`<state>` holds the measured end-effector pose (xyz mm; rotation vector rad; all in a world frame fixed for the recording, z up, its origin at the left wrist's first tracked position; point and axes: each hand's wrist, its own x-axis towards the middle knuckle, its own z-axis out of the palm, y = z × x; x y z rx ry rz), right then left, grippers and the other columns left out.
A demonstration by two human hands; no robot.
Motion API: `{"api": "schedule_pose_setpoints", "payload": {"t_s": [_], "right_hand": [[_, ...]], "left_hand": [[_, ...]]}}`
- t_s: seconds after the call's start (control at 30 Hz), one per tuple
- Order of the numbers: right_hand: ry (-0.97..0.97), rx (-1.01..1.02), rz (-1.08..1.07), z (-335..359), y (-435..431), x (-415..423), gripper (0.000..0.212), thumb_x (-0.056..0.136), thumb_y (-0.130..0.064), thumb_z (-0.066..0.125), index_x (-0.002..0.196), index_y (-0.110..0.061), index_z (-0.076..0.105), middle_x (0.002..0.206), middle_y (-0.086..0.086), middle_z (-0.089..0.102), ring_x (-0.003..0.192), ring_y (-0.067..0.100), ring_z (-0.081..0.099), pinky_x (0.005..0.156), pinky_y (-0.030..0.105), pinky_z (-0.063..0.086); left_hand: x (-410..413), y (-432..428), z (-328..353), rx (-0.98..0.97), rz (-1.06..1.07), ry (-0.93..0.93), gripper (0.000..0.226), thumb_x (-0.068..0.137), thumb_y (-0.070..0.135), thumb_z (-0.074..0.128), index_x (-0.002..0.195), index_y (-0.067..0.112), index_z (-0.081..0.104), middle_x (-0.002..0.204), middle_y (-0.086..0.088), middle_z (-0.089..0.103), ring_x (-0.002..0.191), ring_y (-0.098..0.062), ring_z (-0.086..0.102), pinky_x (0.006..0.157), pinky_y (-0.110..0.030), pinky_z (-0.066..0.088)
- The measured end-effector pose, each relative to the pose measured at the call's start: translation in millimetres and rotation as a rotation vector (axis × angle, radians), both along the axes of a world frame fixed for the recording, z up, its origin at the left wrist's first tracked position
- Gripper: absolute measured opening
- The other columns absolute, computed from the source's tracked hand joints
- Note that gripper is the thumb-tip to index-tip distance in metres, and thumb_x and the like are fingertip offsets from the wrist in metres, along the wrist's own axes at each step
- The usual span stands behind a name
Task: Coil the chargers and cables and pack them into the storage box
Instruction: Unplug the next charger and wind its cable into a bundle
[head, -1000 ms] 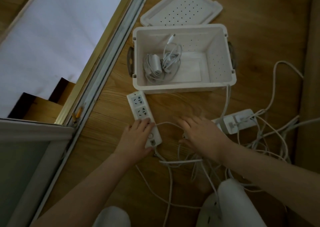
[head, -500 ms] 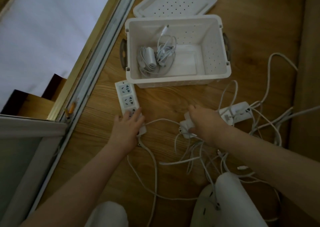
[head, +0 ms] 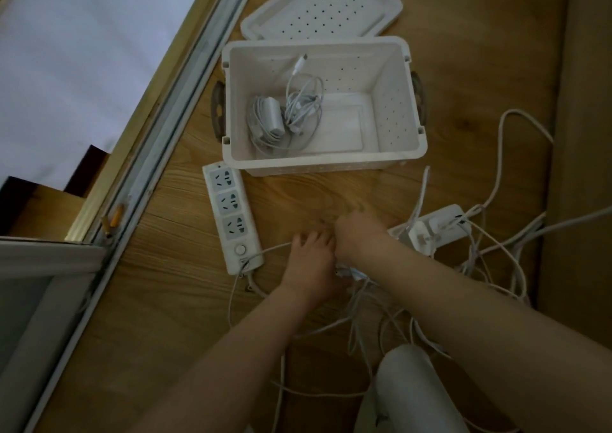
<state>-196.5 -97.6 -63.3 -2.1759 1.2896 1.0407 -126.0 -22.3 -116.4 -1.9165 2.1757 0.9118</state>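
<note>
Head view: a tangle of loose white cables [head: 477, 260] sprawled over the wooden floor [head: 185, 316] to the right and near side, well outside the storage box [head: 394, 108]. Both hands met at the tangle's left edge. The left hand [head: 311, 260] lay low with its fingers stretched forward and fairly straight, against the right hand [head: 357, 234]. The right hand was curled over in a loose fist; what it gripped, if anything, was hidden. A small white piece [head: 351, 272] showed just beneath the two wrists, too blurred to name.

A three-socket power strip [head: 231, 214] lay left of the hands, its thin cord running from its near end towards the left fingers. A second white power block [head: 440, 224] with plugs in it sat just right of the right hand, cables crossing it.

The open, perforated box stood on the far side of the hands. A coiled charger [head: 271, 118] and a coiled thin cable [head: 304, 105] rested in its left half. Its perforated lid [head: 318, 8] lay on the floor just beyond. A sliding-door track [head: 185, 95] ran diagonally along the left, and a knee in white fabric [head: 407, 393] showed at the near edge.
</note>
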Motion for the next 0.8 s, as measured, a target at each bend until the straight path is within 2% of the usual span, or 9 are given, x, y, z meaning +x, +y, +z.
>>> {"api": "schedule_pose_setpoints", "payload": {"t_s": [0.07, 0.17, 0.27, 0.33, 0.5, 0.57, 0.63, 0.73, 0.8], "right_hand": [[-0.017, -0.003, -0.038, -5, -1, 0, 0.018, 0.091, -0.018, 0.047, 0.098, -0.012, 0.063, 0.109, 0.006, 0.064, 0.105, 0.023, 0.058, 0.104, 0.038, 0.031], [-0.080, 0.031, -0.114, 0, -4, -3, 0.018, 0.091, -0.015, 0.047, 0.101, -0.008, 0.061, 0.110, 0.010, 0.063, 0.105, 0.025, 0.059, 0.097, 0.035, 0.039], [-0.134, -0.010, -0.182, 6, -12, -6, 0.018, 0.091, -0.015, 0.049, 0.101, -0.006, 0.061, 0.109, 0.011, 0.063, 0.102, 0.025, 0.060, 0.078, 0.031, 0.045], [-0.146, -0.035, -0.227, 7, -20, -5, 0.019, 0.090, -0.015, 0.052, 0.101, -0.004, 0.062, 0.108, 0.011, 0.063, 0.099, 0.025, 0.061, 0.071, 0.030, 0.045], [-0.054, -0.010, -0.266, 5, -23, -3, 0.025, 0.092, -0.018, 0.051, 0.111, -0.005, 0.060, 0.115, 0.008, 0.060, 0.107, 0.023, 0.059, 0.073, 0.029, 0.043], [-0.038, 0.005, -0.281, 3, -23, -4, 0.019, 0.092, -0.018, 0.052, 0.103, -0.006, 0.062, 0.109, 0.008, 0.061, 0.108, 0.022, 0.059, 0.073, 0.028, 0.043], [-0.059, 0.016, -0.312, 4, -23, -5, 0.015, 0.090, -0.019, 0.054, 0.080, -0.008, 0.057, 0.098, 0.007, 0.061, 0.106, 0.023, 0.060, 0.072, 0.028, 0.044], [-0.118, 0.007, -0.343, 9, -23, -6, 0.012, 0.088, -0.020, 0.055, 0.081, -0.009, 0.056, 0.106, 0.010, 0.062, 0.101, 0.025, 0.061, 0.072, 0.029, 0.046], [-0.137, 0.026, -0.356, 13, -22, -9, 0.020, 0.087, -0.021, 0.054, 0.071, -0.009, 0.051, 0.096, 0.011, 0.061, 0.096, 0.026, 0.063, 0.072, 0.029, 0.048]], "left_hand": [[-1, 1, -4, -0.027, 0.051, 0.024, 0.068, 0.081, 0.055, 0.056, 0.138, 0.023, 0.040, 0.140, 0.002, 0.041, 0.126, -0.021, 0.033, 0.102, -0.037, 0.021], [-2, 3, -5, -0.058, 0.079, 0.046, 0.063, 0.079, 0.054, 0.059, 0.132, 0.021, 0.048, 0.133, 0.002, 0.048, 0.121, -0.021, 0.038, 0.097, -0.036, 0.023], [0, 0, -8, -0.123, 0.121, 0.085, 0.063, 0.075, 0.050, 0.067, 0.126, 0.018, 0.053, 0.126, 0.000, 0.055, 0.118, -0.023, 0.044, 0.093, -0.036, 0.024], [3, -7, -9, -0.152, 0.161, 0.083, 0.064, 0.071, 0.051, 0.070, 0.123, 0.018, 0.055, 0.121, 0.000, 0.058, 0.117, -0.023, 0.047, 0.092, -0.035, 0.024], [1, -14, -8, -0.134, 0.150, 0.051, 0.059, 0.075, 0.053, 0.064, 0.125, 0.023, 0.051, 0.124, 0.006, 0.056, 0.118, -0.018, 0.044, 0.097, -0.034, 0.021], [2, -17, -5, -0.130, 0.138, 0.041, 0.058, 0.075, 0.052, 0.063, 0.124, 0.024, 0.051, 0.123, 0.007, 0.056, 0.118, -0.017, 0.044, 0.100, -0.036, 0.021], [3, -20, -3, -0.109, 0.127, 0.031, 0.060, 0.072, 0.053, 0.066, 0.123, 0.024, 0.052, 0.122, 0.008, 0.057, 0.117, -0.017, 0.044, 0.100, -0.036, 0.022], [3, -23, -2, -0.094, 0.139, 0.032, 0.062, 0.069, 0.051, 0.070, 0.122, 0.026, 0.052, 0.121, 0.009, 0.057, 0.116, -0.016, 0.045, 0.101, -0.037, 0.023], [2, -23, -2, -0.103, 0.126, 0.014, 0.060, 0.069, 0.051, 0.070, 0.121, 0.027, 0.053, 0.121, 0.010, 0.058, 0.116, -0.015, 0.045, 0.101, -0.038, 0.023]]}}
